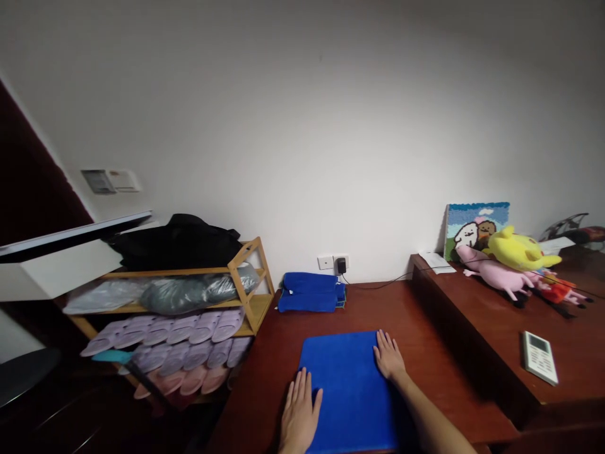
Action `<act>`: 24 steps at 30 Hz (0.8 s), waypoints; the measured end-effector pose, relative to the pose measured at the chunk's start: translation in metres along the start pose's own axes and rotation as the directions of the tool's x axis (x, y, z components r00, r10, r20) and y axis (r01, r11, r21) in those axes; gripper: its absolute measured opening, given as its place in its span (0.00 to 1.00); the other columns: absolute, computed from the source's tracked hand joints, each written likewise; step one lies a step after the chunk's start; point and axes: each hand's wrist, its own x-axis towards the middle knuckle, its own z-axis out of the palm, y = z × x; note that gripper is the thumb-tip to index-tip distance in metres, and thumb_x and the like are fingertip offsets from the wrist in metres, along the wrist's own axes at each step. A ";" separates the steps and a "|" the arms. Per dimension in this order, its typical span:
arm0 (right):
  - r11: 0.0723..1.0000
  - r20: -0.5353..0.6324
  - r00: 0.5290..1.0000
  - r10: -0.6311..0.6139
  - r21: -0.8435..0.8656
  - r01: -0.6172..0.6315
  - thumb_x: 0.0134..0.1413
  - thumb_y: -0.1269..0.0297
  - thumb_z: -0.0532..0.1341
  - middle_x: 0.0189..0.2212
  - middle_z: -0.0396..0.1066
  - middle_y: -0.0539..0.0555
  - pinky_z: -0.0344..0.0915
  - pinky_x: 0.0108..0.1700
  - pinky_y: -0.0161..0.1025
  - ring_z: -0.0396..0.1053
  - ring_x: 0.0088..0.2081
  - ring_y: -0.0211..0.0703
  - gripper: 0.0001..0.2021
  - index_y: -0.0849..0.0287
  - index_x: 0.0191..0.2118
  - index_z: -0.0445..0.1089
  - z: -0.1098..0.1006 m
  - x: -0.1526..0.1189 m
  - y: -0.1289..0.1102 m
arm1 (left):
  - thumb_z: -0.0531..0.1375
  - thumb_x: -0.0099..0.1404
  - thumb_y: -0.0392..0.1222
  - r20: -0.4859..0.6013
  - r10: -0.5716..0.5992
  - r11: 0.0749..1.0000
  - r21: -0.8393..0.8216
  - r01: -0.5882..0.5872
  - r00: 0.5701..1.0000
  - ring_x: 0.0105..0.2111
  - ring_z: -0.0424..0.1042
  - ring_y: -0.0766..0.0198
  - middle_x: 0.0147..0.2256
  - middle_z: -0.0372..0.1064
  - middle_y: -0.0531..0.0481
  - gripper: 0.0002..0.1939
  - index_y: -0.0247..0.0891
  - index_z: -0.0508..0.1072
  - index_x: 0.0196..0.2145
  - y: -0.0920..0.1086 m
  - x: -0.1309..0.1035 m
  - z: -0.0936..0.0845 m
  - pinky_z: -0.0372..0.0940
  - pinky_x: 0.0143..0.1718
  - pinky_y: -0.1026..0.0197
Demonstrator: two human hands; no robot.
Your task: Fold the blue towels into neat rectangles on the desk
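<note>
Lying flat and clamping nothing, the left grip (300, 407) and right grip (390, 359) are resting on opposite sides of the blue cloth (350, 391), which is stretching lengthwise forward between them, its far edge nearer the right.

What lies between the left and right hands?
The flat blue cloth spans the stretch between the left hand and the right hand, as the head view shows.
</note>
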 end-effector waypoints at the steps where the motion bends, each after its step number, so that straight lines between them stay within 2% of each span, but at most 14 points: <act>1: 1.000 -0.010 1.000 -0.003 0.002 0.003 0.71 0.54 0.37 0.76 0.39 0.53 0.35 0.75 0.49 0.37 0.76 0.46 0.34 0.65 0.76 0.41 0.003 0.001 0.002 | 0.46 0.76 0.57 -0.048 0.023 1.000 -0.015 -0.024 0.999 0.70 0.57 0.48 0.71 0.55 0.41 0.33 0.37 0.61 0.70 0.007 0.009 0.000 0.57 0.70 0.41; 4: 1.000 -0.044 0.999 -0.023 0.008 0.023 0.71 0.53 0.37 0.76 0.40 0.54 0.35 0.75 0.48 0.37 0.76 0.46 0.34 0.66 0.76 0.42 0.011 0.001 0.007 | 0.45 0.78 0.53 -0.090 0.154 0.984 -0.071 -0.161 0.984 0.71 0.55 0.51 0.72 0.53 0.45 0.31 0.41 0.55 0.73 0.050 0.047 0.001 0.57 0.70 0.44; 6: 1.000 -0.046 0.999 -0.026 0.004 0.026 0.71 0.54 0.37 0.76 0.41 0.54 0.36 0.75 0.48 0.37 0.76 0.46 0.34 0.66 0.75 0.42 0.013 0.001 0.008 | 0.44 0.78 0.53 -0.034 0.260 0.958 -0.118 -0.262 0.965 0.71 0.54 0.53 0.72 0.53 0.45 0.31 0.41 0.53 0.73 0.088 0.075 0.005 0.56 0.70 0.44; 9: 1.000 -0.033 0.999 -0.023 -0.013 0.022 0.70 0.55 0.37 0.76 0.40 0.54 0.35 0.75 0.47 0.37 0.76 0.45 0.34 0.66 0.76 0.42 0.013 0.002 0.008 | 0.42 0.78 0.55 0.056 0.318 0.935 -0.183 -0.304 0.946 0.72 0.53 0.54 0.72 0.53 0.45 0.32 0.40 0.54 0.73 0.137 0.107 0.018 0.53 0.72 0.45; 11: 1.000 -0.033 0.999 -0.020 -0.021 0.019 0.70 0.55 0.37 0.76 0.40 0.53 0.35 0.75 0.47 0.37 0.76 0.45 0.34 0.65 0.76 0.43 0.014 0.003 0.009 | 0.42 0.78 0.57 0.124 0.322 0.934 -0.204 -0.293 0.939 0.72 0.53 0.55 0.72 0.53 0.44 0.33 0.39 0.55 0.73 0.150 0.117 0.029 0.52 0.72 0.46; 12: 1.000 -0.033 0.999 -0.018 -0.022 0.017 0.70 0.55 0.36 0.76 0.40 0.53 0.35 0.75 0.47 0.37 0.76 0.44 0.34 0.65 0.76 0.43 0.014 0.003 0.009 | 0.41 0.78 0.58 0.150 0.312 0.938 -0.204 -0.280 0.938 0.72 0.52 0.55 0.72 0.52 0.44 0.33 0.39 0.55 0.73 0.149 0.119 0.033 0.52 0.72 0.46; 13: 1.000 -0.036 0.999 -0.018 -0.022 0.017 0.71 0.54 0.36 0.76 0.40 0.53 0.35 0.75 0.47 0.37 0.76 0.44 0.34 0.65 0.76 0.43 0.014 0.004 0.010 | 0.41 0.78 0.58 0.166 0.296 0.945 -0.197 -0.263 0.941 0.72 0.52 0.55 0.72 0.52 0.44 0.34 0.39 0.55 0.73 0.143 0.119 0.037 0.51 0.72 0.46; 15: 1.000 -0.039 0.999 -0.021 -0.017 0.020 0.71 0.54 0.37 0.76 0.40 0.53 0.35 0.75 0.46 0.37 0.76 0.45 0.34 0.65 0.76 0.42 0.015 0.004 0.011 | 0.41 0.78 0.59 0.173 0.251 0.960 -0.168 -0.223 0.952 0.73 0.50 0.55 0.73 0.50 0.44 0.34 0.39 0.53 0.73 0.119 0.115 0.040 0.50 0.72 0.44; 21: 1.000 -0.048 0.999 -0.014 -0.015 0.013 0.71 0.53 0.37 0.76 0.40 0.54 0.35 0.75 0.48 0.37 0.76 0.46 0.34 0.66 0.76 0.42 0.017 0.002 0.011 | 0.40 0.77 0.59 0.192 0.038 0.999 -0.044 -0.030 0.981 0.73 0.48 0.53 0.73 0.47 0.41 0.36 0.35 0.53 0.73 -0.001 0.091 0.022 0.49 0.73 0.45; 24: 1.000 -0.028 1.000 -0.007 -0.018 0.006 0.71 0.54 0.36 0.76 0.40 0.54 0.35 0.75 0.49 0.37 0.76 0.47 0.34 0.66 0.76 0.42 0.012 0.003 0.008 | 0.41 0.77 0.59 0.204 -0.031 0.999 -0.015 0.035 0.979 0.73 0.49 0.52 0.73 0.48 0.41 0.37 0.34 0.51 0.73 -0.046 0.080 0.010 0.50 0.72 0.44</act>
